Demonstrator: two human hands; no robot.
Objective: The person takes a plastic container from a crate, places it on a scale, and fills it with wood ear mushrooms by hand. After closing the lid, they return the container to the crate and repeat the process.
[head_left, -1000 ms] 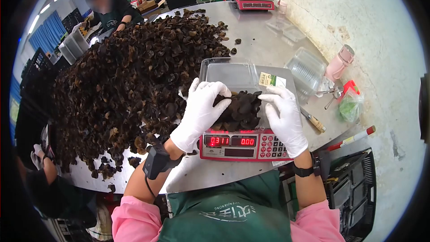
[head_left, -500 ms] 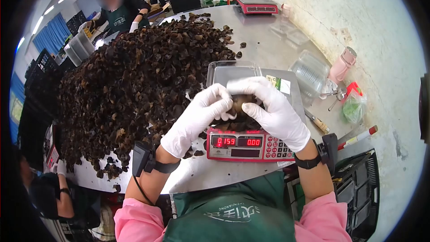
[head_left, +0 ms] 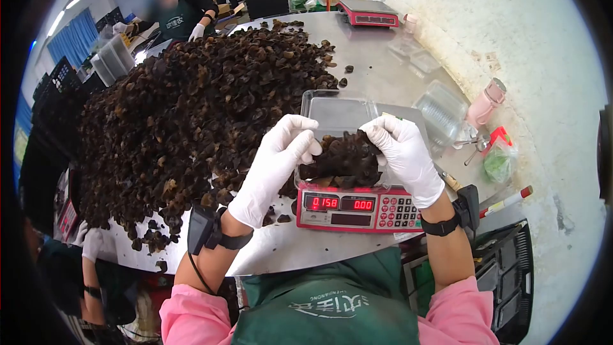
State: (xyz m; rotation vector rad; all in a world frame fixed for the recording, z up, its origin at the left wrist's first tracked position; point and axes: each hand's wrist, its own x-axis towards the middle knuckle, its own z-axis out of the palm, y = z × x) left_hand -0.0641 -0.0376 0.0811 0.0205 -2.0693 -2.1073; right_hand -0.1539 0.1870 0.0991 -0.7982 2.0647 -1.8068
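Observation:
A clear plastic box (head_left: 341, 107), its lid part folded back, lies on a red digital scale (head_left: 349, 220) showing 0.158. Dark wood ear mushrooms (head_left: 348, 161) are heaped in the box's near half. On the left side of the heap is my left hand (head_left: 287, 153), in a white glove, with its fingers curled in; what they hold, if anything, is hidden. At the heap's right upper edge my gloved right hand (head_left: 403, 156) pinches a wood ear mushroom between thumb and fingers.
A large pile of wood ear mushrooms (head_left: 191, 115) covers the table's left side. To the right are stacked clear boxes (head_left: 440, 112), a pink bottle (head_left: 487, 102), a bagged green item (head_left: 500, 163) and a wooden-handled tool (head_left: 451, 181). Another scale (head_left: 368, 13) stands behind. Co-workers are across and at left.
My hands have moved apart, uncovering the mushrooms in the box. The piece held up between them is no longer distinct. The scale reading went from 0.159 to 0.158.

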